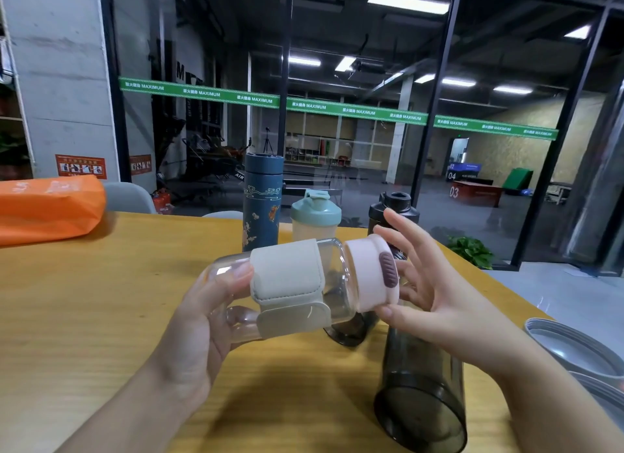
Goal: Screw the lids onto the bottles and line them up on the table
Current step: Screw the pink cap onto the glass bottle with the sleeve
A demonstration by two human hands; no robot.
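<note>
Honestly, our main risk is the glass bottle (pixel 290 283): we hold it on its side in mid-air above the table (pixel 101 300), so a loose lid (pixel 371 273) or a slip means it drops onto the wood or onto the bottles below.

Near to far:
- Smoky bottle (pixel 422 395) lies on its side just under our right wrist, open mouth toward us, no lid on it. It could roll, or get knocked if the wrist drops.
- Left hand (pixel 199 324) wraps the clear base end, thumb on top, fingers underneath near the grey sleeve. The grip sits at the far end from the lid, so the bottle's weight hangs out to the right.
- Right hand (pixel 418 283) is spread: the thumb tip touches the lid's lower edge, the fingers fan out behind it and clamp nothing. Thread seating we cannot tell; cross-threading is possible.
- Second dark bottle (pixel 351 327) lies directly below the lid.
- Beyond stand the blue flask (pixel 262 202), shaker (pixel 315 219) and capped dark bottle (pixel 393 212), upright in a rough row, near enough for a swing to tip them.
</note>
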